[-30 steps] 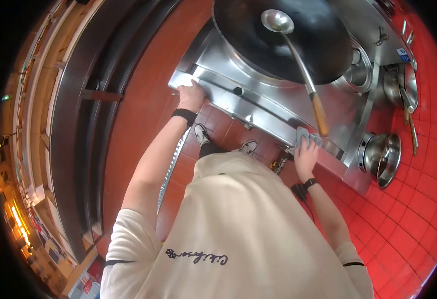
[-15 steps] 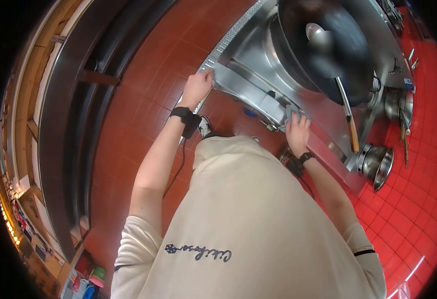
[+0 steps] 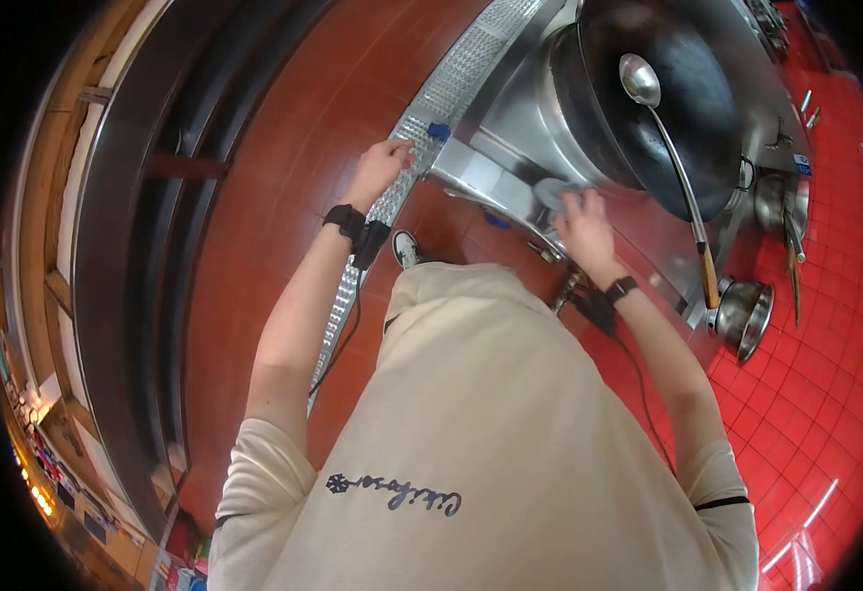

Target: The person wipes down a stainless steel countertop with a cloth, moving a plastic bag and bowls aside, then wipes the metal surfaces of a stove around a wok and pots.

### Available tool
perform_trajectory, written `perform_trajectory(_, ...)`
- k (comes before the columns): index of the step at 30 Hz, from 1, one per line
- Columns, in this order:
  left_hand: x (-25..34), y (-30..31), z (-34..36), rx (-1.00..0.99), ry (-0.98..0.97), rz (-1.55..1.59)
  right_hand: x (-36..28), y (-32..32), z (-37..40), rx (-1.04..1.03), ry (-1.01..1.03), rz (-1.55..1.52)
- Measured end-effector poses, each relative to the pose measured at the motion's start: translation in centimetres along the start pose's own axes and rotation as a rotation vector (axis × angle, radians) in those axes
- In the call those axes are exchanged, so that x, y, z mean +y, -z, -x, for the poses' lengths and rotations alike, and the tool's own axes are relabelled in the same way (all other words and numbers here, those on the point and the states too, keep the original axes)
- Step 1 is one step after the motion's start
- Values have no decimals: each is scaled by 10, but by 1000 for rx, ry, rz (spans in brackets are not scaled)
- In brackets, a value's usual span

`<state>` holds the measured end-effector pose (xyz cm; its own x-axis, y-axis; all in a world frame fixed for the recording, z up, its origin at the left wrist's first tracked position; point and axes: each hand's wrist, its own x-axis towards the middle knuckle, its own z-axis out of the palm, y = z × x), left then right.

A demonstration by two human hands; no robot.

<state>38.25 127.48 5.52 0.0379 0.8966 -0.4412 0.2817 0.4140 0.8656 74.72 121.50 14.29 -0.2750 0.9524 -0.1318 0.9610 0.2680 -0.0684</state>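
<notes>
My left hand [image 3: 382, 165] is over the floor grating just off the front left corner of the steel stove [image 3: 476, 169]. Its fingers are loosely bent and a little apart, with nothing seen in them. A small blue thing [image 3: 438, 130] shows beside that corner. My right hand [image 3: 586, 231] is on the stove's front ledge, its fingers blurred by motion against a grey cloth [image 3: 552, 193]. Behind the ledge sits a large dark wok [image 3: 683, 128], and a steel ladle [image 3: 640, 79] with a wooden handle rests in it.
Steel pots [image 3: 744, 320] stand to the right of the stove. A metal grating [image 3: 422, 113] runs along the red tiled floor [image 3: 284, 217]. Dark steel shelving [image 3: 121, 295] lines the left side. A cable [image 3: 638, 384] hangs by my right arm.
My left hand has come off the stove's corner. My right hand has slid left along the ledge with the cloth. The view has shifted slightly, and the ladle shows more clearly.
</notes>
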Motion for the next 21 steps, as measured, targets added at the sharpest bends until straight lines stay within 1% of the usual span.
perform_trajectory(1,-1,0,-6,-7,3,39,-15,-7,-12,-24,-7,-45)
perform_trajectory(3,9,1,-7,-13,-18,43,-40,-23,-38,-80,88,-257)
perform_trajectory(6,27,11,-6,-34,-54,188,-91,-1,-79,-110,171,-291)
perform_trajectory(8,40,18,-5,-4,-65,221,-118,13,-103,97,285,-455)
perform_trajectory(9,43,20,-6,15,-73,252,-130,15,-110,102,290,-454)
perform_trajectory(10,46,21,-6,63,-98,164,-141,19,-118,151,231,-467)
perform_trajectory(11,55,20,-2,67,-112,168,-150,22,-126,202,173,-475)
perform_trajectory(13,78,11,10,102,68,213,-156,10,-134,257,126,-390)
perform_trajectory(14,75,6,8,73,25,160,-155,1,-133,177,121,-357)
perform_trajectory(15,59,-5,-2,112,-136,26,-150,-9,-132,95,105,-320)
perform_trajectory(17,83,-16,18,-59,-156,195,-134,-21,-133,-39,87,-533)
perform_trajectory(19,61,-36,1,-164,-142,217,-119,-29,-138,13,28,-945)
perform_trajectory(20,49,-45,-6,-137,-273,90,-112,-32,-135,11,49,-953)
perform_trajectory(21,62,-48,3,-149,-322,6,-105,-19,-127,-121,3,-1010)
